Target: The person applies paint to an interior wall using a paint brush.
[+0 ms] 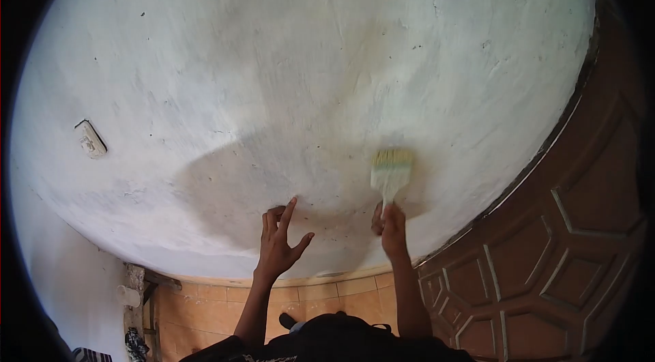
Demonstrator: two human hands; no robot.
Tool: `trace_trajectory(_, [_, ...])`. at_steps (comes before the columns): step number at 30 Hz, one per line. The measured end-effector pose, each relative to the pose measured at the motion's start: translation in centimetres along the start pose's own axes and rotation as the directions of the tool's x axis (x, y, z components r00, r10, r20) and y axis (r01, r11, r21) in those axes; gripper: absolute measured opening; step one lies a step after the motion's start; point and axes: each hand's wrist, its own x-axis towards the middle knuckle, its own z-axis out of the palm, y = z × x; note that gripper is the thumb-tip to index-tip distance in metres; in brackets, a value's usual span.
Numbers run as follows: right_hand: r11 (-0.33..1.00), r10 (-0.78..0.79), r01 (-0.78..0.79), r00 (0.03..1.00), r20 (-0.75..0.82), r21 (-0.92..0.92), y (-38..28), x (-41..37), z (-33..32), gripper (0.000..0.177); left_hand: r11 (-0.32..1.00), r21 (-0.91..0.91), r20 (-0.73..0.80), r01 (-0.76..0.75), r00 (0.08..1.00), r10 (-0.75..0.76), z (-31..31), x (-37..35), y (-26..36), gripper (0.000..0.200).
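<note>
My right hand (391,227) is closed around the handle of a wide paintbrush (391,169), its bristles pointing up against the wall. The brush has a pale, paint-covered body and yellowish bristles. To the left, my left hand (278,246) is raised close to the wall, with the index finger stretched up, the thumb out to the side and nothing held. The whitewashed wall (273,75) is streaky, with small dark chips and a greyish patch around my hands.
A wall switch (91,139) sits at the left. On the right stands a brown panelled door (532,280). Below are orange floor tiles (327,297). A wooden bench (151,287) with a white cup (128,296) on it stands at the lower left.
</note>
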Motion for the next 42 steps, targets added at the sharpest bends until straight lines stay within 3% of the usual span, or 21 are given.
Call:
trace_trajectory(2, [0.999,0.014,-0.014,1.000,0.015,-0.032,6.0,-2.5,-1.9,0.041,1.000,-0.020,0.023,0.013,1.000,-0.012,-0.2,0.1,-0.2,0.087])
trace_trajectory(5, [0.987,0.152,-0.144,0.983,-0.106,0.075,5.2,-5.6,0.0,0.044,0.999,-0.028,0.036,0.022,0.999,-0.021,-0.2,0.0,-0.4,0.088])
trace_trajectory(8, [0.993,-0.104,0.099,0.992,-0.074,-0.064,0.3,-2.6,1.4,0.044,1.000,-0.007,0.032,0.010,0.999,-0.010,-0.1,0.1,-0.3,0.088])
trace_trajectory(10, [0.992,-0.117,0.116,0.993,-0.022,-0.049,-3.7,-0.1,2.1,0.038,1.000,0.000,0.025,0.000,1.000,0.000,0.1,0.0,-0.2,0.088])
trace_trajectory(14, [0.997,-0.036,0.038,0.999,-0.028,0.063,-1.9,2.0,1.5,0.039,1.000,-0.015,0.016,0.004,1.000,-0.004,0.3,-0.2,-0.5,0.087])
trace_trajectory(18, [0.991,0.121,-0.115,0.987,-0.105,0.062,6.6,-3.7,0.1,0.044,1.000,-0.001,0.016,-0.006,1.000,0.006,0.0,0.0,-0.3,0.087])
trace_trajectory(21, [0.964,0.230,-0.211,0.967,-0.108,0.162,6.0,-5.9,0.7,0.043,1.000,-0.003,0.030,0.019,0.999,-0.018,0.2,-0.2,-0.4,0.087])
trace_trajectory(24, [0.998,-0.042,0.051,0.985,-0.170,0.046,1.1,-2.6,2.0,0.042,1.000,0.015,0.052,0.000,0.999,-0.001,0.4,-0.2,-0.6,0.091])
trace_trajectory(28, [0.997,-0.051,0.057,0.993,-0.110,0.049,-2.8,1.1,1.6,0.043,0.999,0.035,0.014,-0.010,1.000,0.010,0.4,-0.2,-0.3,0.088])
trace_trajectory(32, [1.000,-0.009,0.008,0.996,-0.084,-0.018,4.0,-1.0,-1.1,0.046,1.000,0.009,0.018,-0.005,1.000,0.004,0.4,-0.1,-0.6,0.088])
trace_trajectory(34, [0.996,0.090,-0.093,0.987,-0.131,-0.012,7.9,-4.5,-1.6,0.047,1.000,0.001,0.028,0.007,1.000,-0.007,0.3,-0.4,-0.6,0.088])
trace_trajectory(37, [0.990,0.143,-0.139,0.980,-0.138,0.037,5.5,-6.1,0.1,0.047,1.000,0.007,0.025,-0.004,1.000,0.004,0.5,0.0,-0.8,0.087])
trace_trajectory(42, [0.998,-0.052,0.049,0.990,-0.134,-0.025,-2.4,0.5,2.4,0.048,0.999,0.044,0.007,-0.021,1.000,0.021,0.5,-0.2,-0.5,0.088])
